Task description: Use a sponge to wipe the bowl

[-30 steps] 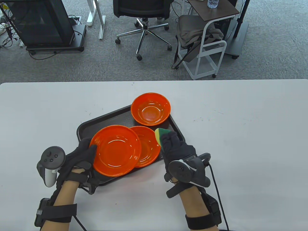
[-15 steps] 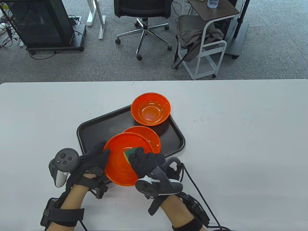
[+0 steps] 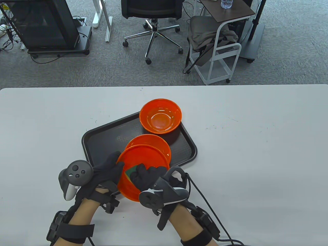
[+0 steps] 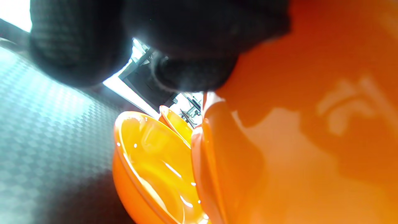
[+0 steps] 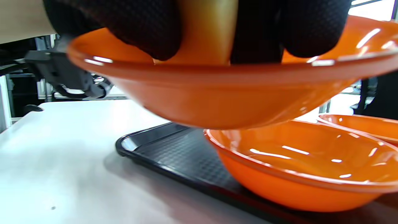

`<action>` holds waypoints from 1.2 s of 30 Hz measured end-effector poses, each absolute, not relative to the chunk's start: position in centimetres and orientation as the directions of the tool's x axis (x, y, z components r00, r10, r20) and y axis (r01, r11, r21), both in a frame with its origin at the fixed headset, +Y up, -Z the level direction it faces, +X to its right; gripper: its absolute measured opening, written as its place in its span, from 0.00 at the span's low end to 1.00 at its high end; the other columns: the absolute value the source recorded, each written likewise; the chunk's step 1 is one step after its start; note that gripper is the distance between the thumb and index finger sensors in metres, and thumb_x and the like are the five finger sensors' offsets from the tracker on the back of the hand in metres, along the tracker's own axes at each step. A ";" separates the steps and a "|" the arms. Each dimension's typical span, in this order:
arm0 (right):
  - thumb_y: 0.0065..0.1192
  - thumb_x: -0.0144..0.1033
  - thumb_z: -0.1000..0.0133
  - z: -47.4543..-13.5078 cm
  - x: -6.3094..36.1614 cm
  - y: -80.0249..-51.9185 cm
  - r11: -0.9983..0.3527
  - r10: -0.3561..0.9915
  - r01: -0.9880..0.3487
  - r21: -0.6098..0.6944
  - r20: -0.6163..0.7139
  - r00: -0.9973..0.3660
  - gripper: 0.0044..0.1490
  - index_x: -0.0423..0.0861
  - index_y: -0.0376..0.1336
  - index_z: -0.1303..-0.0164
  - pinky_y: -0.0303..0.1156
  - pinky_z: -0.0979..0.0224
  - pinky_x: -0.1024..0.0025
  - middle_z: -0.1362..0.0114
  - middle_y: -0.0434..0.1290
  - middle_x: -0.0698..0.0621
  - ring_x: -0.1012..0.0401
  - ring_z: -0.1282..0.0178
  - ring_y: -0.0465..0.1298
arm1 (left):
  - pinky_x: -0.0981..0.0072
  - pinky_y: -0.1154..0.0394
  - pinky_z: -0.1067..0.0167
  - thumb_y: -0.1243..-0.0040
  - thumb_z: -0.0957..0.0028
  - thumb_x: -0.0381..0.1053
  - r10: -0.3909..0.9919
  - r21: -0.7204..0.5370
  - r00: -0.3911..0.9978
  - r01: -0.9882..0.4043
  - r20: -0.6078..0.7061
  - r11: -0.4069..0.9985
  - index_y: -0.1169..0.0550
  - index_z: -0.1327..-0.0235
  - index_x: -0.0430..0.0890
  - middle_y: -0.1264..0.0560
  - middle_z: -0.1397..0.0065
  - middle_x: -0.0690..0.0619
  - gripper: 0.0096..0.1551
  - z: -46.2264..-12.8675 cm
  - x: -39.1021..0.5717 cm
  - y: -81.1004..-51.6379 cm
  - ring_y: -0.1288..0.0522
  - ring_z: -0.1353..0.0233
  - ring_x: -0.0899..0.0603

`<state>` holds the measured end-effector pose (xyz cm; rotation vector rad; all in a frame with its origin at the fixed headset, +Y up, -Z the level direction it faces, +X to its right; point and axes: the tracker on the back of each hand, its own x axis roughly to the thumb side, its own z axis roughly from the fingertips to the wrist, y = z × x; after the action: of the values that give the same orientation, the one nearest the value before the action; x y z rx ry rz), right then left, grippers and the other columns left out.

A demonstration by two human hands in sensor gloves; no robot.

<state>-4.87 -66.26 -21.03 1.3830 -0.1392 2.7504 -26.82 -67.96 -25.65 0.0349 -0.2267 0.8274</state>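
Note:
My left hand grips the left rim of an orange bowl and holds it tilted above the near edge of the black tray. My right hand holds a yellow and green sponge and presses it inside that bowl. In the right wrist view the sponge sits between my fingers above the bowl's rim. In the left wrist view the bowl's underside fills the right side under my fingers.
A second orange bowl lies on the tray just behind the held one, also seen in the right wrist view. A third orange bowl stands at the tray's far corner. The white table surrounds the tray.
My left hand lifted the bowl, tilted it and moved it right toward the near tray edge. My right hand brought the sponge from the tray's right side into the bowl.

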 end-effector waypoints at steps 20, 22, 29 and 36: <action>0.64 0.38 0.39 -21.6 -3.9 -65.9 -0.977 -0.210 0.143 -0.159 0.592 -0.778 0.33 0.44 0.56 0.26 0.71 0.40 0.41 0.24 0.68 0.33 0.42 0.39 0.77 | 0.59 0.14 0.69 0.37 0.44 0.58 0.691 -0.063 0.681 -0.699 0.242 0.712 0.25 0.36 0.42 0.15 0.67 0.47 0.30 -25.3 -26.5 -67.2 0.18 0.83 0.56; 0.64 0.39 0.39 -21.7 -3.8 -66.0 -0.980 -0.183 0.093 -0.174 0.628 -0.756 0.34 0.43 0.55 0.26 0.71 0.41 0.41 0.25 0.69 0.33 0.42 0.41 0.77 | 0.59 0.14 0.69 0.37 0.44 0.58 0.693 -0.074 0.676 -0.701 0.249 0.710 0.25 0.36 0.42 0.15 0.67 0.47 0.30 -25.2 -26.3 -67.2 0.18 0.83 0.56; 0.62 0.39 0.39 -21.0 -4.8 -66.0 -0.983 -0.108 -0.046 -0.180 0.757 -0.645 0.34 0.43 0.54 0.26 0.71 0.40 0.40 0.25 0.68 0.32 0.43 0.40 0.77 | 0.58 0.14 0.68 0.37 0.44 0.58 0.686 -0.070 0.677 -0.696 0.266 0.714 0.25 0.35 0.43 0.15 0.66 0.47 0.30 -24.9 -25.7 -67.3 0.17 0.82 0.55; 0.62 0.38 0.39 -20.0 -5.9 -66.0 -0.995 0.003 -0.086 -0.055 0.829 -0.559 0.33 0.43 0.54 0.26 0.70 0.39 0.40 0.25 0.67 0.32 0.42 0.39 0.76 | 0.58 0.14 0.68 0.37 0.44 0.58 0.689 -0.006 0.679 -0.711 0.253 0.703 0.25 0.35 0.43 0.15 0.66 0.46 0.30 -25.0 -26.7 -67.0 0.17 0.82 0.55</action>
<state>-5.88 -66.02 -20.02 1.4501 -0.1376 2.7263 -26.68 -66.97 -24.97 0.0958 -0.2450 0.7877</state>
